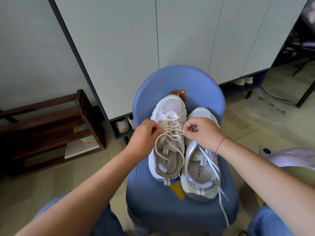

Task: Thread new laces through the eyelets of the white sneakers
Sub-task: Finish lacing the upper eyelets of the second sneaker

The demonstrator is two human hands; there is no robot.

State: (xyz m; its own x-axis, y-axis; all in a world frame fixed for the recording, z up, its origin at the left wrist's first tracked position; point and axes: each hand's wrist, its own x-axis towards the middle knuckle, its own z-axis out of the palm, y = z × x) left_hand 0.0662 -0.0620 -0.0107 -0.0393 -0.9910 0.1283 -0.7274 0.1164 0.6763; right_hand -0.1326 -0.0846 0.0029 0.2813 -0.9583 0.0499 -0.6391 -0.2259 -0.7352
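Observation:
Two white sneakers stand side by side on a blue chair (201, 84), toes pointing away from me. The left sneaker (172, 108) carries a cream lace (157, 149) crossed through its eyelets, with loose loops hanging over its opening. My left hand (144, 133) pinches that lace at the shoe's left eyelet row. On the right eyelet row, my right hand (202, 132) pinches the lace between thumb and forefinger. The right sneaker (199, 178) has a white lace (219, 189) trailing loose over its heel and down the chair.
A dark wooden shoe rack (51, 126) stands at the left. White cabinet doors (184, 36) rise behind the chair, with shoes in the open gap below. A pale lilac object (293, 157) sits at the right edge. My knees in blue jeans flank the chair.

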